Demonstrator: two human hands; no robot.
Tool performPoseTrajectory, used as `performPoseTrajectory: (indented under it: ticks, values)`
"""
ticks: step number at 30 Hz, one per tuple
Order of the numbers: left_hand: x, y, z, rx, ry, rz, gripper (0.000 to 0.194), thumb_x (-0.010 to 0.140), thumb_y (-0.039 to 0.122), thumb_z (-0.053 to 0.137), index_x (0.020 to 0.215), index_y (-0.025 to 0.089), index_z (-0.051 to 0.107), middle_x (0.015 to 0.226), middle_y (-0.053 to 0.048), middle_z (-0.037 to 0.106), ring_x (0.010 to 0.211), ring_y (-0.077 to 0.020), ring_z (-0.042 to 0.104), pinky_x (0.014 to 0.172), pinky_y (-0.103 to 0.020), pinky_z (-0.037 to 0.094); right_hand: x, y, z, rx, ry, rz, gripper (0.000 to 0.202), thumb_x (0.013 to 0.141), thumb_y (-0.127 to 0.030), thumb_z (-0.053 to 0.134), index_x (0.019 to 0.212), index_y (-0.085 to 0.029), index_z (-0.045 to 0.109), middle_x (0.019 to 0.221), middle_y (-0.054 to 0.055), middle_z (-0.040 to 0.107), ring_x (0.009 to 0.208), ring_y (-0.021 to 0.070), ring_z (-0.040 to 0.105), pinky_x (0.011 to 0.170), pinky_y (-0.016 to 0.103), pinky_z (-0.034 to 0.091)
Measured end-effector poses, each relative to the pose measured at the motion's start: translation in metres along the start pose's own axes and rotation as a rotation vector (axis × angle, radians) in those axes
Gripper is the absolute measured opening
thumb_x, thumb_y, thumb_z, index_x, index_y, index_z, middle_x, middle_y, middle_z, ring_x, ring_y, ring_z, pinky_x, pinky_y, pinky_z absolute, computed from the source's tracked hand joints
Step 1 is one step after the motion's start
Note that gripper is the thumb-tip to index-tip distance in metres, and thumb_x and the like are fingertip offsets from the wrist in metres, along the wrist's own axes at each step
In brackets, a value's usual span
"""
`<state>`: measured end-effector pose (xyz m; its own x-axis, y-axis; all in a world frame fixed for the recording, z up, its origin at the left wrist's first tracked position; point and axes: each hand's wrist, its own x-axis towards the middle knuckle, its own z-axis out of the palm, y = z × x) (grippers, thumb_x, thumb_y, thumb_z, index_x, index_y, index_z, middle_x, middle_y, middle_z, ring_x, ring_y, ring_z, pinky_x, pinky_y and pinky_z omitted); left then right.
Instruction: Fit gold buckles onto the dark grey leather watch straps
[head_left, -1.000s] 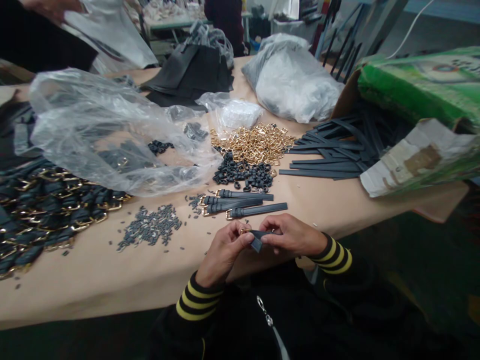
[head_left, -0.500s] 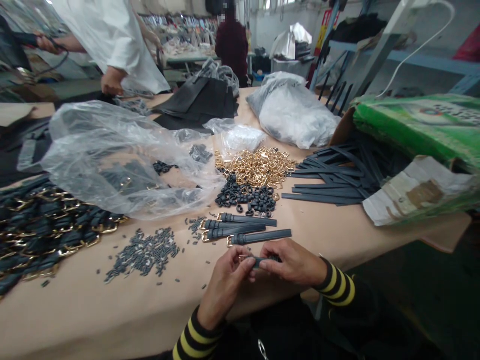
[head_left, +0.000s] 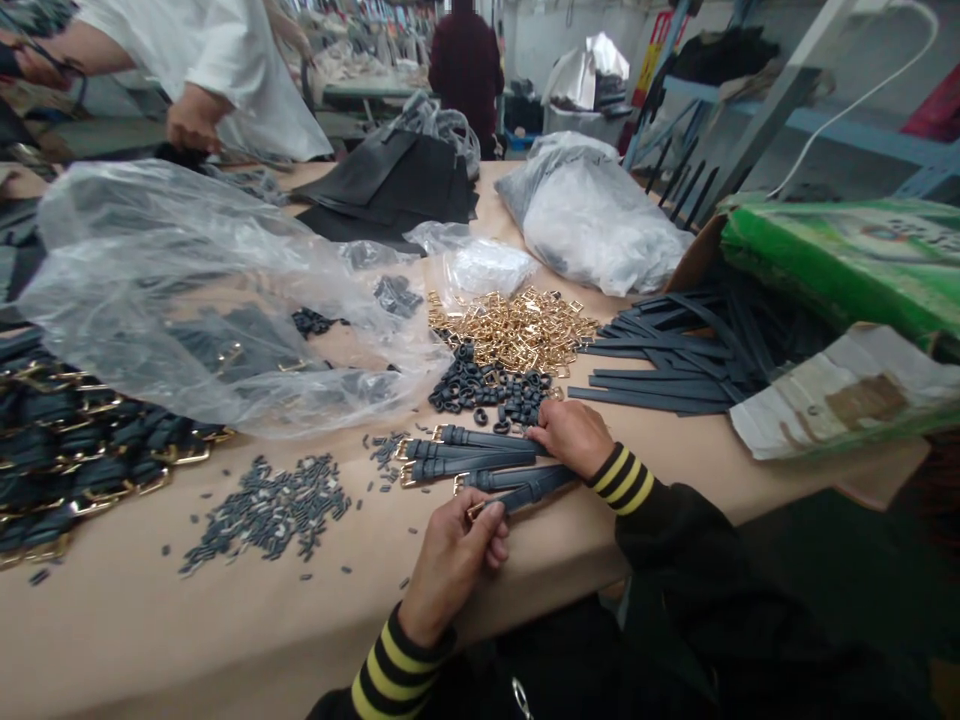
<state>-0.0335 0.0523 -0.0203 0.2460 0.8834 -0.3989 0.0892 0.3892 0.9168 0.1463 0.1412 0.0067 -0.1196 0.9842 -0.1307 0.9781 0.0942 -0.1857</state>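
Note:
My left hand (head_left: 450, 560) pinches the buckle end of a dark strap (head_left: 529, 491) near the table's front edge. The strap's other end points up and right, below my right hand (head_left: 574, 435). My right hand is over the edge of the pile of small dark loops (head_left: 510, 400), its fingertips drawn together; whether anything is between them is too small to tell. Several buckled straps (head_left: 472, 460) lie just left of it. Behind the loops is a heap of gold buckles (head_left: 517, 330). Small dark pieces (head_left: 274, 510) are scattered to the left.
Clear plastic (head_left: 187, 300) covers the left middle, beside a pile of buckled straps (head_left: 75, 440). Plain straps (head_left: 675, 350) lie at the right by a green box (head_left: 840, 260). A stuffed bag (head_left: 592, 220) sits behind. A person in white (head_left: 232, 90) works at the back left.
My right hand has let go of the strap and moved up and right to the loops. The strap now shows at length from my left hand. The view has shifted slightly.

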Motion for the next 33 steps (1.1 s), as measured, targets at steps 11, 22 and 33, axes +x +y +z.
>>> performPoseTrajectory:
  ticks: [11,22,33]
  values:
    - [0.001,0.002,0.001,-0.084,0.060,0.049,0.025,0.076,0.036,0.057,0.071,0.012,0.052,0.054,0.001,0.058,0.040,-0.0070,0.050,0.041,-0.018,0.041,-0.012,0.018,-0.016,0.083,-0.024,-0.068,0.018,0.079,-0.024,0.050,0.087,-0.015,0.063,0.079,0.008,0.066,0.073,0.0176,0.060,0.065,0.026,0.042]
    - [-0.011,0.006,0.013,0.016,0.156,0.180,0.023,0.080,0.036,0.053,0.074,0.014,0.051,0.055,0.003,0.055,0.044,-0.0068,0.048,0.044,-0.018,0.039,-0.081,-0.013,0.005,0.765,-0.010,-0.247,0.027,0.075,-0.008,0.046,0.088,-0.015,0.068,0.082,0.005,0.065,0.071,0.0126,0.058,0.067,0.024,0.044]
    - [-0.022,0.014,0.018,0.127,0.090,0.239,0.021,0.078,0.034,0.055,0.071,0.015,0.050,0.055,0.004,0.048,0.045,-0.0058,0.040,0.043,-0.017,0.032,-0.087,-0.014,0.011,1.156,-0.083,-0.064,0.009,0.074,-0.021,0.056,0.080,-0.014,0.056,0.070,0.001,0.059,0.061,0.0111,0.060,0.060,0.024,0.051]
